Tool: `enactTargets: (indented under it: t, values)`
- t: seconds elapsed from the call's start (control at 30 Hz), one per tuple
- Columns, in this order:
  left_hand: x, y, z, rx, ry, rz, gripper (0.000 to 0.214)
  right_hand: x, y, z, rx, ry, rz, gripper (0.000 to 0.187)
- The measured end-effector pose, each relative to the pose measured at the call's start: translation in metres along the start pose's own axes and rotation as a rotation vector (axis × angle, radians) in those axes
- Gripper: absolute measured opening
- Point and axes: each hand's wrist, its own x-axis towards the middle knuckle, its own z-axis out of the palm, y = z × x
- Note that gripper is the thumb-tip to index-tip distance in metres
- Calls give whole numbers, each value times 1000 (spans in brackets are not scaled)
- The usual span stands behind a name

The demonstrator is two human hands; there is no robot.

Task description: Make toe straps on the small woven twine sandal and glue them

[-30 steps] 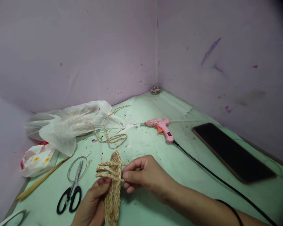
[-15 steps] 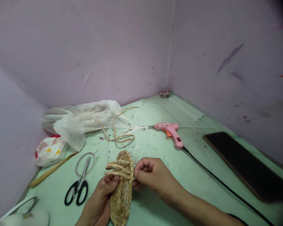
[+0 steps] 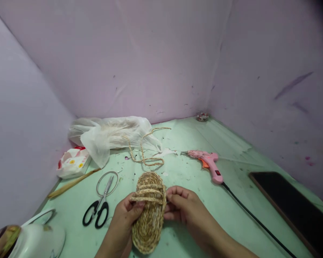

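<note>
A small sandal woven from tan braided cord (image 3: 148, 215) is held just above the green table (image 3: 185, 179), low in the middle of the view. My left hand (image 3: 125, 222) grips its left edge with the thumb over the cross straps. On the right side my right hand (image 3: 184, 209) pinches the strap ends against the sole, fingers curled in. The sandal's flat oval face is turned up toward me.
Black-handled scissors (image 3: 99, 208) lie left of the sandal. Loose braided cord (image 3: 146, 150), a white plastic bag (image 3: 110, 134) and a small printed packet (image 3: 72, 163) are behind. A pink glue gun (image 3: 208, 163) with black cable lies right, a dark slab (image 3: 290, 208) far right, a white pot (image 3: 29, 240) at bottom left.
The view has swung left, so everything has shifted right. The sandal has been turned from edge-on to nearly flat, and both hands keep their hold on it.
</note>
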Motion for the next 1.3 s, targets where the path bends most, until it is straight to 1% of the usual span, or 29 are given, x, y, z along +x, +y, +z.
enactTargets:
  t: [0.1, 0.17, 0.2, 0.27, 0.33, 0.37, 0.4, 0.43, 0.5, 0.57, 0.63, 0.7, 0.8, 0.9, 1.0, 1.07, 1.13, 1.23, 1.3]
  values:
    - [0, -3, 1, 27, 41, 52, 22, 4, -2, -6, -15, 103, -63, 23]
    - [0, -5, 2, 33, 46, 64, 21, 2, -3, -9, -178, 146, -170, 20]
    - [0, -7, 2, 31, 39, 67, 20, 0, -2, -10, -314, 171, -273, 18]
    - [0, -9, 1, 28, 20, 58, 19, -5, 0, -11, -633, 205, -584, 12]
    - [1, -13, 0, 29, 5, 60, 18, -9, 5, -11, -905, 195, -909, 3]
    - [1, -16, -1, 31, -6, 62, 18, -10, 7, -11, -1002, 180, -1035, 7]
    - [2, -18, -2, 33, -20, 64, 18, -11, 10, -11, -1088, 158, -1124, 12]
    - [2, -20, -3, 35, -36, 66, 18, -11, 12, -11, -1161, 145, -1178, 15]
    - [2, -23, -3, 39, -57, 67, 18, -11, 14, -10, -1251, 145, -1219, 16]
    - [1, -24, -2, 30, -66, 69, 19, -11, 14, -9, -1245, 158, -1194, 13]
    - [-1, -24, 0, 14, -77, 74, 20, -10, 14, -9, -1167, 173, -1170, 11]
    - [-2, -23, 0, 4, -87, 82, 21, -10, 12, -9, -1086, 163, -1171, 9]
    - [-3, -23, 1, -2, -99, 89, 20, -9, 11, -9, -1024, 142, -1164, 10]
    - [-4, -21, 3, -9, -96, 79, 22, -10, 10, -7, -967, 136, -1114, 9]
    - [-5, -19, 5, -37, -65, 67, 24, -10, 9, -6, -910, 130, -1040, 7]
    - [-5, -17, 5, -65, -52, 60, 23, -10, 8, -6, -879, 135, -951, 6]
    - [-4, -15, 5, -79, -37, 50, 22, -9, 7, -7, -804, 198, -804, 10]
    - [-3, -11, 3, -90, 3, 40, 21, -5, 5, -7, -586, 284, -528, 20]
    - [-2, -8, 3, -90, 26, 37, 23, -4, 4, -5, -459, 267, -397, 25]
